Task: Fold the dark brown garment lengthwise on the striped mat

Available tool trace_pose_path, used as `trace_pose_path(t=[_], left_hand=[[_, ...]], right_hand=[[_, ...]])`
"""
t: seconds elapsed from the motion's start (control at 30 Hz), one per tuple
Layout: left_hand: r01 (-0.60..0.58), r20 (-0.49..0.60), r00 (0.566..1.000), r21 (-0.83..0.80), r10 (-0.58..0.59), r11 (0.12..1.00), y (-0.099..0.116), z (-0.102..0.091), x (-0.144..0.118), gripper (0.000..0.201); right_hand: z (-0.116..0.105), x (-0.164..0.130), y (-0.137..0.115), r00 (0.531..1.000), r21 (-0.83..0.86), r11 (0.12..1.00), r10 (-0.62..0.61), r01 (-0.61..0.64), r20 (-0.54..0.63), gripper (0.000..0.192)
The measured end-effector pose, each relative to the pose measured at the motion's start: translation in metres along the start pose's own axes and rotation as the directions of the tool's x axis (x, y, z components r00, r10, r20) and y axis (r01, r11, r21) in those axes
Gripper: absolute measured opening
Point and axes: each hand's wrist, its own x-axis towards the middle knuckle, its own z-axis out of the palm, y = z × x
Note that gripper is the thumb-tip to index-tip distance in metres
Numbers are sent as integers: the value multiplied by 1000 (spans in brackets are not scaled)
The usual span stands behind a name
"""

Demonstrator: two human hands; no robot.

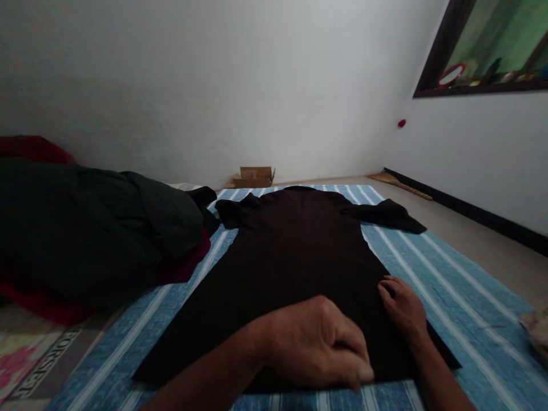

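A long dark dress or tunic [299, 257] with short sleeves lies spread out flat, its hem toward me and its collar at the far end. My left hand [319, 345] is above the lower part near the hem, fingers curled in, slightly blurred; nothing shows in it. At the right side edge, my right hand [405, 311] rests on the garment with bent fingers closed at the cloth's edge. The fold between those fingers is partly hidden.
Under the garment is a blue and white striped sheet [454, 285]. To the left a heap of dark green clothes [98, 228] sits with red cloth beneath. A cardboard box [256, 178] stands by the far wall, and a broom [402, 184] lies along the right wall.
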Motion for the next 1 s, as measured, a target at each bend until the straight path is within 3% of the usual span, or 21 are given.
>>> trace_pose_path(t=[0.1,0.2,0.3,0.43,0.73,1.0], left_hand=[[240,-291,942,228,-169,944,-41,-4,39,12],[346,-417,893,395,-170,851,-77,-3,62,14],[367,-397,902,494,-171,789,-99,-1,74,16],[408,-376,898,526,-226,746,-112,-1,82,17],[405,-375,898,496,-231,768,-121,2,89,12],[349,-332,923,513,-193,784,-126,2,94,9]], right_hand=[[-1,0,-1,1000,8,1000,3,-3,-1,33],[-1,1,0,1000,18,1000,3,-3,-19,31],[-1,1,0,1000,17,1000,10,-9,-20,30],[-2,2,-1,1000,20,1000,10,-10,-13,30],[-3,3,-3,999,18,999,33,-33,-25,29],[-4,2,-4,999,3,1000,31,-31,-18,28]])
